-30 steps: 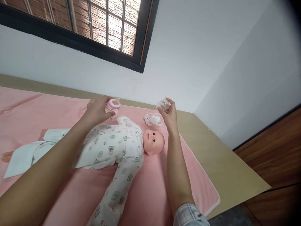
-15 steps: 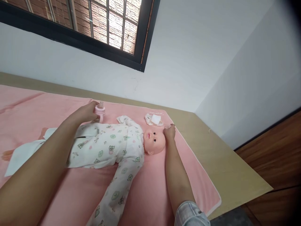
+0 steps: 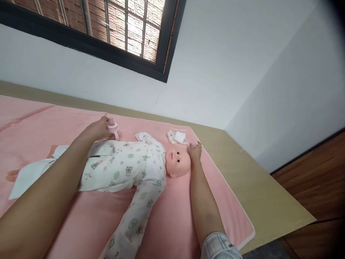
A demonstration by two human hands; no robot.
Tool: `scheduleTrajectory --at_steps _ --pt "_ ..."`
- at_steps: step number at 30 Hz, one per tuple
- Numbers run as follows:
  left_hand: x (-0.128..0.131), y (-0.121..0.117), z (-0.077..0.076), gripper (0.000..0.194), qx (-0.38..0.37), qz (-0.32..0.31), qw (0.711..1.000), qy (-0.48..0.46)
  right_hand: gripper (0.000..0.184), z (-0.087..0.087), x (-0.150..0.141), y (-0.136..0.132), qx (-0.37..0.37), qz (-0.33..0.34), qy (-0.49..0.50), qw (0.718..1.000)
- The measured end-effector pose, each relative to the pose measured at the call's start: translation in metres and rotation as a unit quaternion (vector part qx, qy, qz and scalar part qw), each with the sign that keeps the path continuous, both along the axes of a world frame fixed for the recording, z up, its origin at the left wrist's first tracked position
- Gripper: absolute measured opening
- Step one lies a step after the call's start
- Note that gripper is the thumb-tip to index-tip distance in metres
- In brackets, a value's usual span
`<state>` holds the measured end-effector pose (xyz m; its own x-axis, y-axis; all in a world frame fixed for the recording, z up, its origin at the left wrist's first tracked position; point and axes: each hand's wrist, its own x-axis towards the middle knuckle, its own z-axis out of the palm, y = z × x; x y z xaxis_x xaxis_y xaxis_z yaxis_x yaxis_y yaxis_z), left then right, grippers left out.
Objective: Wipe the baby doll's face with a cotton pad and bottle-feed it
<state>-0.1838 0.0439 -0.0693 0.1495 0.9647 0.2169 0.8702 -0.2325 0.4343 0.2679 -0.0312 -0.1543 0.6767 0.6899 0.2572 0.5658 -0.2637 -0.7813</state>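
Note:
My left hand [image 3: 101,128] is closed around a pink baby bottle [image 3: 114,128] with a clear teat on top. It stays just past the doll's body, over the pink blanket. A baby doll [image 3: 178,163] lies on its back, its head toward the right, dressed in a white outfit [image 3: 121,165] with green and pink prints. Beyond the doll's head, my right hand [image 3: 195,150] rests by the blanket's edge with its fingers curled together. Something small and clear seems to show at those fingers, but I cannot make out what it is.
A white square pad on a crumpled bib-like piece [image 3: 179,137] lies beyond the doll's head. The pink blanket [image 3: 172,216] covers much of the wooden surface [image 3: 242,180]. A wall with a barred window [image 3: 134,28] stands behind, and wooden panels [image 3: 318,169] are at the right.
The bottle has tipped a little to the left in my left hand. My right hand stays at nearly the same spot. The whole view has shifted slightly.

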Motion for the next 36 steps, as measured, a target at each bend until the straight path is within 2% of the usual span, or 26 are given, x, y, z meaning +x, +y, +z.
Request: scheduleTrajectory --at_steps 4,15,18,21,24,26,28,31,33,36 --pt "0.000 -0.001 0.004 0.069 -0.034 0.019 0.999 0.026 0.067 -0.002 0.001 0.001 0.014 0.004 0.005 1.000" --pt "-0.022 0.015 0.006 0.083 -0.095 -0.009 0.994 0.045 0.055 -0.001 0.001 0.001 0.085 -0.013 -0.028 0.996" --pt "-0.027 0.014 0.014 0.098 -0.102 0.045 0.992 0.067 0.046 0.003 0.000 -0.001 0.143 -0.035 -0.060 0.987" --pt "-0.021 0.000 0.033 0.087 -0.074 0.133 0.984 0.098 0.041 0.008 -0.005 -0.002 0.205 -0.033 -0.103 0.973" --pt "0.001 -0.030 0.057 0.051 0.028 0.194 0.976 0.098 0.040 0.010 -0.016 0.001 0.222 0.020 -0.137 0.965" --pt "0.024 -0.053 0.069 0.036 0.098 0.180 0.974 0.093 0.039 0.008 -0.025 0.006 0.203 0.069 -0.156 0.964" --pt "0.050 -0.071 0.076 0.031 0.134 0.143 0.977 0.084 0.038 0.006 -0.034 0.011 0.174 0.115 -0.171 0.963" --pt "0.091 -0.085 0.078 0.028 0.121 0.073 0.988 0.061 0.035 0.004 -0.045 0.016 0.140 0.169 -0.176 0.960" --pt "0.117 -0.084 0.074 0.030 0.089 0.018 0.994 0.052 0.032 0.005 -0.049 0.016 0.128 0.197 -0.167 0.958" --pt "0.152 -0.072 0.065 0.043 0.061 -0.097 0.992 0.052 0.028 0.007 -0.052 0.013 0.111 0.222 -0.141 0.958"
